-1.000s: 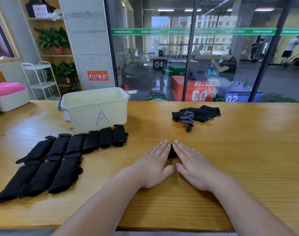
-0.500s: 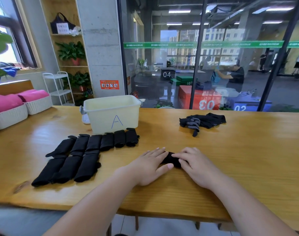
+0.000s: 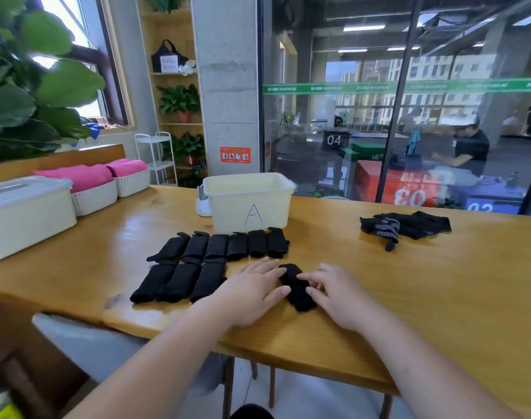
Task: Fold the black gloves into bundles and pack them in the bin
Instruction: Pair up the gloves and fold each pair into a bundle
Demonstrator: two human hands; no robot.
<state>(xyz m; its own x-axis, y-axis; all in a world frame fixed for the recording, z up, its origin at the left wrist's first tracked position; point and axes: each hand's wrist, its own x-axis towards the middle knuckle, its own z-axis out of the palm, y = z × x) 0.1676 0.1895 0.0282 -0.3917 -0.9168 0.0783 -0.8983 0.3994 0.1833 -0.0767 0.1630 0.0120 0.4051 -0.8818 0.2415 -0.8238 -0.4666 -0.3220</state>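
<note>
A folded black glove bundle (image 3: 296, 287) lies on the wooden table (image 3: 439, 282) between my hands. My left hand (image 3: 252, 293) lies flat with its fingertips against the bundle's left side. My right hand (image 3: 338, 293) touches the bundle's right side with slightly bent fingers. Several folded black bundles (image 3: 209, 261) lie in two rows to the left. Behind them stands the cream bin marked A (image 3: 247, 204). A heap of unfolded black gloves (image 3: 404, 226) lies at the far right of the table.
A lidded cream box (image 3: 25, 213) and two white baskets with pink cloth (image 3: 107, 186) stand at the left. A large plant (image 3: 31, 80) leans in at the top left. A glass wall runs behind the table.
The view has swung left and drawn back. The bundle now shows longer between my hands, which have spread apart and shifted toward the rows of bundles.
</note>
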